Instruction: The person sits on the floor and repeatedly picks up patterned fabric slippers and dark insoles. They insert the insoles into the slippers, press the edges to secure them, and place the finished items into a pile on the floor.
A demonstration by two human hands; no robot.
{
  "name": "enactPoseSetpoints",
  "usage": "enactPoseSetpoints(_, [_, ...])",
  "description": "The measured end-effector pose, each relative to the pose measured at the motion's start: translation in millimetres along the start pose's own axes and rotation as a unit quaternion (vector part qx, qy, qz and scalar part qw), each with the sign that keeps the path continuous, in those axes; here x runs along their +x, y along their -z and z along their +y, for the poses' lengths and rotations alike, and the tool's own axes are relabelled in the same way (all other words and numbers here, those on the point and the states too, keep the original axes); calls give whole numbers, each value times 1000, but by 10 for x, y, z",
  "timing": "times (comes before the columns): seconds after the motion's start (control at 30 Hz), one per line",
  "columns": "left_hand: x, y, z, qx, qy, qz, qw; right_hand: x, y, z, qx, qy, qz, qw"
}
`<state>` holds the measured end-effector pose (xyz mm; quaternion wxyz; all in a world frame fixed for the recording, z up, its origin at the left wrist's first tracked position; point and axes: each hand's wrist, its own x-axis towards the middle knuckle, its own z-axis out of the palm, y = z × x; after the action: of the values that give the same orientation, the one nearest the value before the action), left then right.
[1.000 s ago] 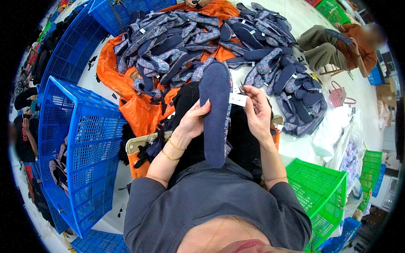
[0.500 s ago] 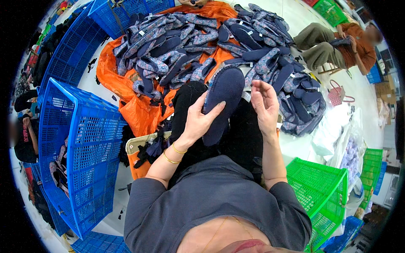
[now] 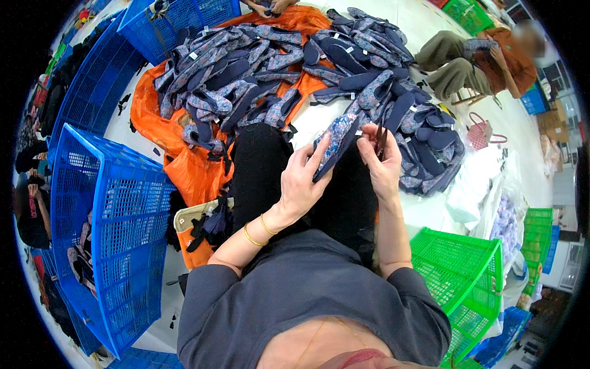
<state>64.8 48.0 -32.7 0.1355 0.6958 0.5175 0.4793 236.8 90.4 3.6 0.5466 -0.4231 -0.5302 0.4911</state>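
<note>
My left hand [image 3: 300, 184] is closed round the heel end of a slipper [image 3: 337, 146], which has a blue floral upper and a navy sole. The slipper stands tilted on its side above my lap, toe pointing away from me. Just to its right, my right hand [image 3: 385, 171] has its fingers closed on small dark snips [image 3: 381, 142], with the narrow tips pointing away. Beyond my knees lies a large heap of matching slippers [image 3: 230, 64], partly on an orange plastic sheet [image 3: 147, 117].
Blue plastic crates [image 3: 132, 215] stand at my left, one with slippers inside. A green crate [image 3: 458, 264] is at my right. An orange container [image 3: 195, 249] with dark scraps sits by my left thigh. At the far right a seated person [image 3: 513, 61] handles a slipper; another person's hands [image 3: 270, 7] show at the top.
The slipper has turned from sole facing up onto its side, showing the floral upper. My right hand has gone from fingers raised to gripping the snips beside it.
</note>
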Motion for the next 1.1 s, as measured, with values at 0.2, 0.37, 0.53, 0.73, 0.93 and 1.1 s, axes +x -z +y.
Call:
enactPoseSetpoints(0.2, [793,406,-337,-253,214,-126,935,180,299,131,25,-19,36,999])
enactPoseSetpoints(0.37, [1660,976,-1712,-365,297,220,855,527,644,346,22,-55,66,996])
enactPoseSetpoints(0.53, [1064,688,-1768,-262,274,-22,925,1335,1648,1275,4,-233,102,967])
enactPoseSetpoints(0.73, [935,486,-1500,-143,255,-48,955,2266,2920,2924,-259,-328,227,880])
enactPoseSetpoints(0.93, [1143,445,-1520,-93,373,-81,919,2549,3388,4113,-326,-466,258,781])
enactPoseSetpoints(1.1, [1336,370,-1562,-16,374,-98,922,2429,3258,4704,-192,-444,402,777])
